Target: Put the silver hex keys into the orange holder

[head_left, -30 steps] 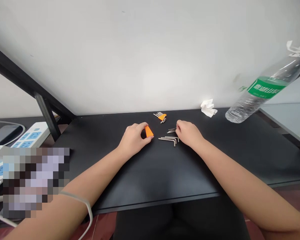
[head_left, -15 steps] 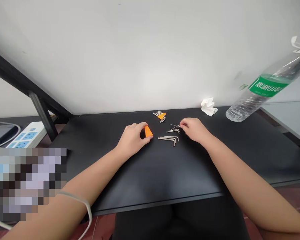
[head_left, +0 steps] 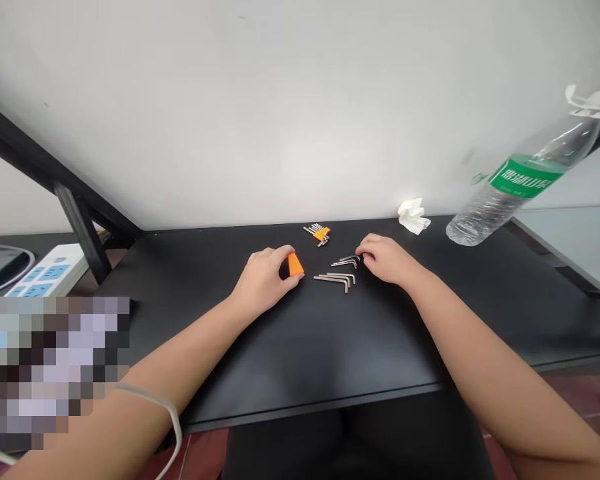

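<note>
My left hand (head_left: 265,277) is closed on an orange trapezoid-shaped hex key holder (head_left: 295,265), pinched between thumb and fingers with no keys showing in it. At the right, my right hand (head_left: 383,257) is closed, its fingertips at the bent end of a small hex key (head_left: 349,258). Below that key lie several larger L-shaped hex keys (head_left: 337,278), side by side with their short ends to the right. Behind them is a second orange holder (head_left: 321,233) filled with hex keys.
A crumpled white tissue (head_left: 413,215) lies by the wall, and a clear plastic bottle with a green label (head_left: 525,177) stands to its right. White power strips (head_left: 50,275) are at the left. A pale cable (head_left: 155,400) crosses my left forearm.
The small hex key in my right fingers has come down, from slanting above the row to lying nearly alongside the other keys. My left hand keeps the orange holder in place.
</note>
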`<state>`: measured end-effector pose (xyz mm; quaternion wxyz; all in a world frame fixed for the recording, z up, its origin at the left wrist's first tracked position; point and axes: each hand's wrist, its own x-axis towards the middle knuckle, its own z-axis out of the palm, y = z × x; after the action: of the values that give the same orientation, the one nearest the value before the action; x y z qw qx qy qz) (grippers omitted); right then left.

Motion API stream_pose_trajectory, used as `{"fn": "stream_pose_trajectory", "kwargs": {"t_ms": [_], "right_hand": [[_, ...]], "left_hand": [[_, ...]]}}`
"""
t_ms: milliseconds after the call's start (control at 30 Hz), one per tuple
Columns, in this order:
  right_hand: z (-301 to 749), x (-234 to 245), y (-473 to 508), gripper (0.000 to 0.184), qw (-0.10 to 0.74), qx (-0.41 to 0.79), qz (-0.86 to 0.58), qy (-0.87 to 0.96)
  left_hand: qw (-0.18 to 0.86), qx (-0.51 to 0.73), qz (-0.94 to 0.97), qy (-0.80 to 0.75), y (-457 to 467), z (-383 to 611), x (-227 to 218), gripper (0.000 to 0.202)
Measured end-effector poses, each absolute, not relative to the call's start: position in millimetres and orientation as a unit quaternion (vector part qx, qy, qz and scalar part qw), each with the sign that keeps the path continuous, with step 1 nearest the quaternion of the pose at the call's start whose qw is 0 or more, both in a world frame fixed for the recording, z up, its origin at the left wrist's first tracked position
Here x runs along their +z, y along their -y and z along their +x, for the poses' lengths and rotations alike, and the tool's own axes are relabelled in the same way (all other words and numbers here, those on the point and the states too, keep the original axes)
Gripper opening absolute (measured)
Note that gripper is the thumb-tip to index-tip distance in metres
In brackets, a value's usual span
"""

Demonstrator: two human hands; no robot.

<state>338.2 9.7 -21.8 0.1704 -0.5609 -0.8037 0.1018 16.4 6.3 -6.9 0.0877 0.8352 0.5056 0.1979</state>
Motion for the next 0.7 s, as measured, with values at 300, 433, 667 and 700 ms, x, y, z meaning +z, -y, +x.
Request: {"fn": "stream_pose_trajectory", "kwargs": {"t_ms": [300, 433, 667, 700], "right_hand": [[319, -15, 0, 0.021, 0.165, 0.157, -0.539, 0.811], [313, -11, 5, 0.017, 0.144, 0.170, -0.524, 0.822], [303, 6, 20, 0.019, 0.100, 0.204, -0.519, 0.824], [301, 8, 23, 0.020, 0.091, 0.204, -0.523, 0.822]], "left_hand": [[0.089, 0.191, 0.839, -0.501, -6, 17, -8, 0.044], [0.093, 0.190, 0.839, -0.502, -7, 17, -9, 0.045], [0.098, 0.192, 0.837, -0.503, -7, 17, -9, 0.044], [0.100, 0.192, 0.837, -0.503, -8, 17, -10, 0.044]]}}
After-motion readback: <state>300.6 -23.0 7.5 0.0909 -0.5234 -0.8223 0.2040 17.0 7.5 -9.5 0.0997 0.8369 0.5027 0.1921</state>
